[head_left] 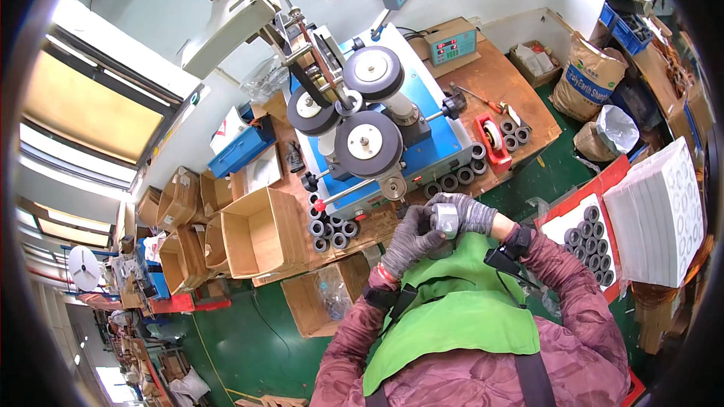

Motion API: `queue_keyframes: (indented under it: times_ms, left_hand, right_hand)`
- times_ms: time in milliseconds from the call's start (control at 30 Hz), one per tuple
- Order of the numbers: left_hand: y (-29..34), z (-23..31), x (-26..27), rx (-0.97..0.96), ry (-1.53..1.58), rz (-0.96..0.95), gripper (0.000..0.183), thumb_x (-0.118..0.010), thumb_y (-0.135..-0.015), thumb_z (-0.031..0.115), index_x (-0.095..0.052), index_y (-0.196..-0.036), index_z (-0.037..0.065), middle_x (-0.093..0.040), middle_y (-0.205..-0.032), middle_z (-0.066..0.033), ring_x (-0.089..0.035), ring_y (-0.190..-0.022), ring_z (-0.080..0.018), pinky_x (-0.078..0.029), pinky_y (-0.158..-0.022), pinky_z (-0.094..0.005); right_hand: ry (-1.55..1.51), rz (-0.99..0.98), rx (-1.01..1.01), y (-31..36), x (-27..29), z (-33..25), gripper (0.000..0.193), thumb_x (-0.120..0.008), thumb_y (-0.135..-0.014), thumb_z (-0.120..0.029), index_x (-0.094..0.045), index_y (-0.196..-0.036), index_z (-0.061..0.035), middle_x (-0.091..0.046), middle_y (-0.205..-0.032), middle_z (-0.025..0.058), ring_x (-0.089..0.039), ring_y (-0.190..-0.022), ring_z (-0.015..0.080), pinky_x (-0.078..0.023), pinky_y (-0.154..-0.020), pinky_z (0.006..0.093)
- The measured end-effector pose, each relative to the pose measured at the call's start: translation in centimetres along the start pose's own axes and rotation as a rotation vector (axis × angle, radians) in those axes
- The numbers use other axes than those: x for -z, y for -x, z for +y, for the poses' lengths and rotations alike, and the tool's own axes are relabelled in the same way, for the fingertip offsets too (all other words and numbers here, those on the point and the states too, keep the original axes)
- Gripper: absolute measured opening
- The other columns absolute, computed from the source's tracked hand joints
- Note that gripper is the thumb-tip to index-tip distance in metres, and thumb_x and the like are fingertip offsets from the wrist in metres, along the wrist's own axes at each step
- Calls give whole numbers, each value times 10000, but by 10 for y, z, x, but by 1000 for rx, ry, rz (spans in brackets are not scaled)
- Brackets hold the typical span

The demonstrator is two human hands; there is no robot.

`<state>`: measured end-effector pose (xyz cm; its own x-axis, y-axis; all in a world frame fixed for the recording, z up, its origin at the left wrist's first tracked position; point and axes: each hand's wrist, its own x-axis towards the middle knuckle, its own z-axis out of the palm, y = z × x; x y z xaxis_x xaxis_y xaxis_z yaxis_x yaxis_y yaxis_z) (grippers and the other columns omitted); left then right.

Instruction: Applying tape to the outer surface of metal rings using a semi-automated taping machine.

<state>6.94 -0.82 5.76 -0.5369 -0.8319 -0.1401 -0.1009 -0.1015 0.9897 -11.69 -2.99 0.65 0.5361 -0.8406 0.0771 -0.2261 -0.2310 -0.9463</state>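
Note:
Both my hands wear grey knit gloves and meet in front of my green apron (452, 294), close to the front of the blue-topped winding machine (445, 152). Between them is a short, thick, light-grey piece (446, 220) with a pale shiny face; its exact kind is hard to make out. My left hand (409, 243) grips it from the left, fingers bent around its edge. My right hand (473, 215) closes on it from the right and the top. Dark ring cores (456, 179) stand along the machine's front edge just beyond my hands.
More ring cores (332, 232) sit left of the machine, beside cardboard boxes (260, 234). A red tape dispenser (492, 142) is on the bench's right. Further right, ring cores (593, 244) lie on a white sheet beside a stack of white foam trays (654, 211).

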Motion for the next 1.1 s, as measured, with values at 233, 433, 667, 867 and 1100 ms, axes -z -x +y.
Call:
queue_keyframes:
  times_ms: [233, 433, 667, 867, 1100]
  left_hand:
    - [-7, 22, 0, 25, 77, -40, 406, -636, -780, 218, -481, -1086, 1, -508, -1098, -80, -476, -1015, -147, -393, -868, -288]
    - [-13, 24, -3, 43, 87, 163, 188, -621, -768, 116, -561, -897, -8, -565, -964, -53, -507, -863, -111, -410, -777, -244]
    - [-24, 9, -19, 104, -85, 265, 169, -656, -726, 79, -545, -835, 15, -546, -771, -7, -486, -735, -72, -415, -647, -213]
    - [-26, 0, -43, -294, -653, 189, 315, -712, -675, 181, -589, -937, 57, -466, -1147, -126, -467, -1049, -224, -378, -896, -322]
    - [-27, -22, -20, -100, 31, 256, 497, -705, -692, 160, -489, -1129, 65, -411, -1207, -101, -423, -1086, -219, -350, -930, -329]
  right_hand:
    - [-5, 90, -60, 2, 10, -18, 321, -698, -670, -249, -584, -922, -87, -612, -811, 85, -599, -761, 224, -470, -691, 311]
    - [95, 140, -75, 5, 24, -22, 261, -660, -722, -251, -596, -924, -100, -619, -796, 114, -610, -741, 230, -476, -669, 313]
    - [252, 243, -214, 5, 22, 0, 266, -651, -693, -199, -579, -913, -69, -615, -807, 137, -603, -751, 269, -472, -680, 338]
    - [180, 379, -408, 1, 25, 25, 248, -618, -687, -127, -555, -910, -39, -605, -824, 173, -596, -790, 301, -471, -693, 345]
    - [-387, 300, -450, 4, 34, 20, 205, -524, -763, -67, -541, -961, -15, -603, -828, 89, -581, -719, 161, -487, -653, 315]
